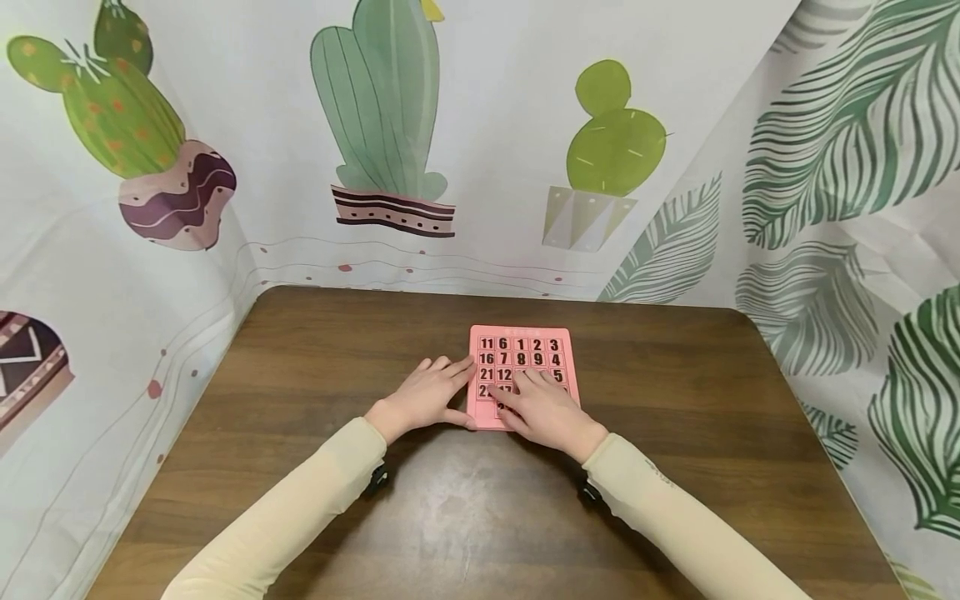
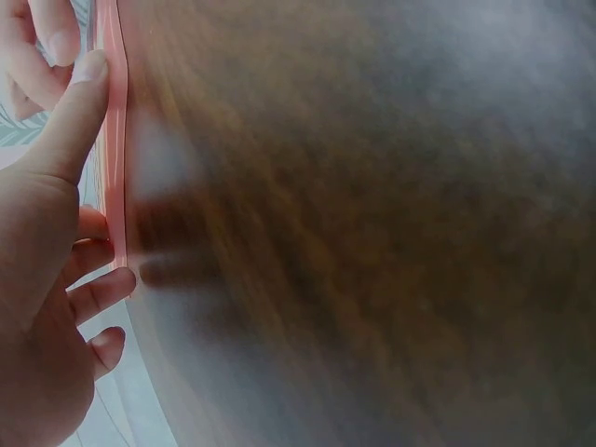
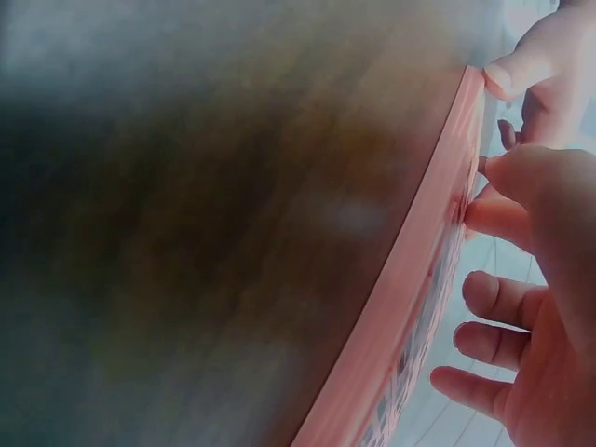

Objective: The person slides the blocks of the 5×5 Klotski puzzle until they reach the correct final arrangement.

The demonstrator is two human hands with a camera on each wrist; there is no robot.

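A pink sliding number puzzle (image 1: 521, 359) with black numerals on its tiles lies flat on the table. My left hand (image 1: 426, 394) rests at the puzzle's left side, fingers extended to that edge and thumb at the near left corner. Over the lower tiles lies my right hand (image 1: 550, 411), its index fingertip on the tiles near the left column and its thumb by the near edge. That hand covers several tiles. The puzzle's pink side wall (image 3: 400, 317) shows in the right wrist view, with the right hand (image 3: 559, 279) beside it. A gap without a tile is at the puzzle's near left.
The brown wooden table (image 1: 360, 333) extends around the puzzle on all sides. Behind and beside it hangs a white cloth (image 1: 495, 150) printed with cacti and leaves. Dark devices (image 1: 377, 479) sit at both wrists.
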